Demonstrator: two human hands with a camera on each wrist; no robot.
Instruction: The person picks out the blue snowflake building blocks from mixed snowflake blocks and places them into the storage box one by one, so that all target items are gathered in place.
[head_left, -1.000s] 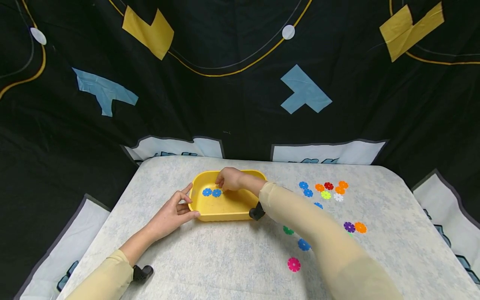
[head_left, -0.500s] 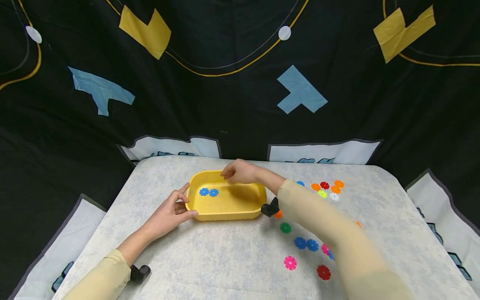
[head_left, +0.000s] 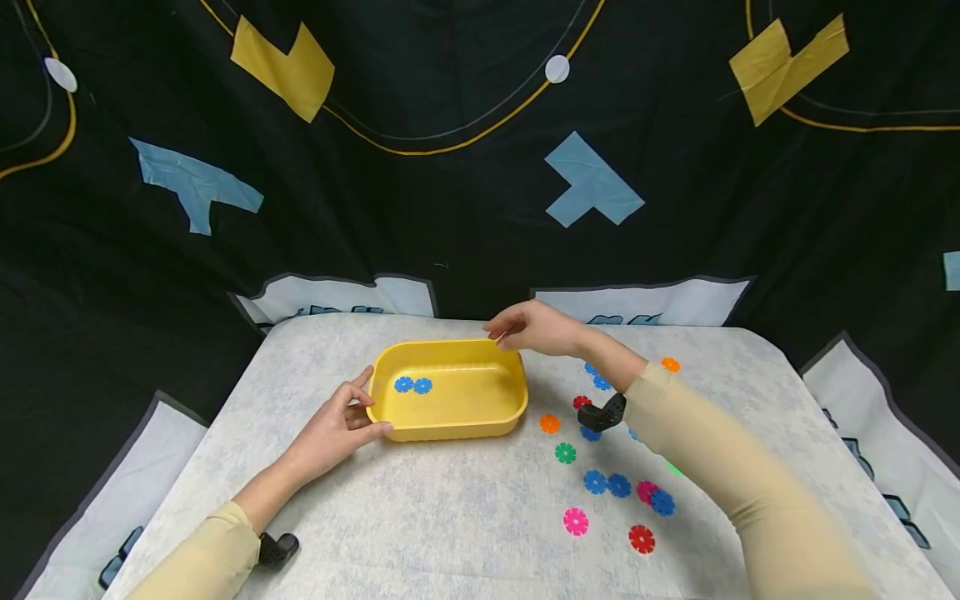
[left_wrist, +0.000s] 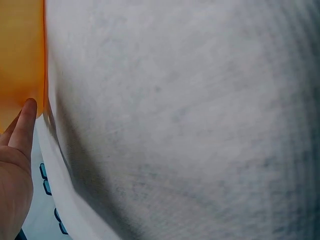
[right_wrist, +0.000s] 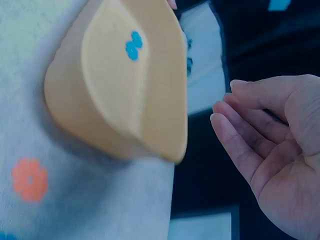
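Note:
A yellow plastic basin (head_left: 450, 432) stands on the table, with two blue flower-shaped discs (head_left: 423, 386) side by side on its floor. My left hand (head_left: 336, 423) holds the basin's near left corner, thumb along the front wall and fingers at the left side; in the left wrist view one digit lies against the basin's edge. My right hand (head_left: 538, 327) hovers above the far right corner of the basin. From the right wrist its loosely bent fingers (right_wrist: 235, 140) appear apart from the basin, with nothing between them.
Loose flower discs lie right of the basin, among them an orange one (head_left: 550, 424), a green one (head_left: 566, 452), a pink one (head_left: 576, 522) and a red one (head_left: 642, 539). My right forearm hides part of that area. A black curtain (head_left: 465, 225) hangs behind the table.
My right hand has risen out of the basin and moved right, past its far right corner. Both blue discs stay inside. My left hand keeps its place at the basin. The head view has shifted slightly.

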